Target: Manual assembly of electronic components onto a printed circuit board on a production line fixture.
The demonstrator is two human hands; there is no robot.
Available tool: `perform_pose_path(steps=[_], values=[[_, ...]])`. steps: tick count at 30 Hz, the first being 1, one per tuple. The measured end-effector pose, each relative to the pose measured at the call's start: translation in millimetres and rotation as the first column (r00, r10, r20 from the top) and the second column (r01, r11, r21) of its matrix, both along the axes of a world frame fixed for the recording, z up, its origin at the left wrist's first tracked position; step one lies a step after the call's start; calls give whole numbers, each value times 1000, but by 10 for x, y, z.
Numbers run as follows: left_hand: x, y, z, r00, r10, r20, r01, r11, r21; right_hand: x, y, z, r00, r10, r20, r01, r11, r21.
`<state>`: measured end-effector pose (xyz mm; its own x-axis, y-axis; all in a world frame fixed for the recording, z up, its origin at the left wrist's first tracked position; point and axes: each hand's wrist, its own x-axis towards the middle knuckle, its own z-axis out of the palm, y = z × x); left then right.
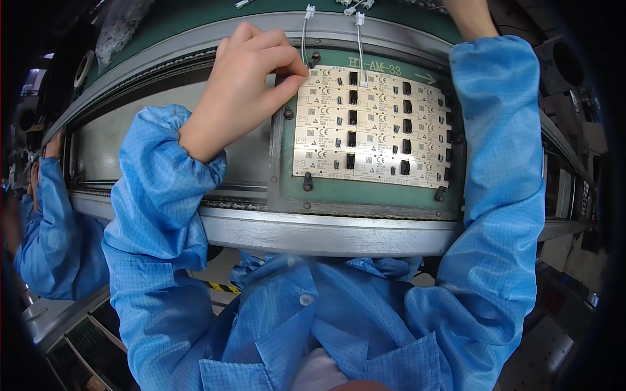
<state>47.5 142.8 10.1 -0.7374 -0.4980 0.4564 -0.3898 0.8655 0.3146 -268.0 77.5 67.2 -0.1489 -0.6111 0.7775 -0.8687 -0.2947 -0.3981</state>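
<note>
My left hand (257,81) is closed in a pinch at the top left corner of a panel of cream circuit boards (323,120). Its thumb and forefinger meet at the lower end of a white connector wire (304,42), whose plug sits on the metal rail above; the pinched end is hidden. A second white connector wire (360,52) runs from the rail down to the panel's top row. Black and dark small parts stand in rows on the boards. The panel lies on a green fixture plate (385,195). My right arm reaches past the top edge, so that hand is out of sight.
The fixture sits in a conveyor with a silver front rail (326,233). More white connectors (355,8) lie on the green surface beyond, near a clear plastic bag (120,32). A co-worker's blue sleeve (59,221) is at the left.
</note>
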Motion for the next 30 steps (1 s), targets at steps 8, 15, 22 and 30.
perform_pose_path(steps=[8, 15, 22, 30], values=[[32, -73, -37, 999, 45, -14, -43, 994, 100, -109, 557, 338, 946, 143, 290, -191, 971, 145], [-27, -19, -91, 995, 100, -2, -99, 988, 117, -331, 1178, 54, 914, 115, 389, -219, 947, 236], [11, -28, -107, 996, 94, -8, -91, 985, 147, -357, 1530, -168, 875, 62, 480, -260, 897, 358], [-21, 129, 110, 975, 48, 215, -17, 989, -144, -264, 1971, -325, 935, 235, 267, -307, 912, 271]])
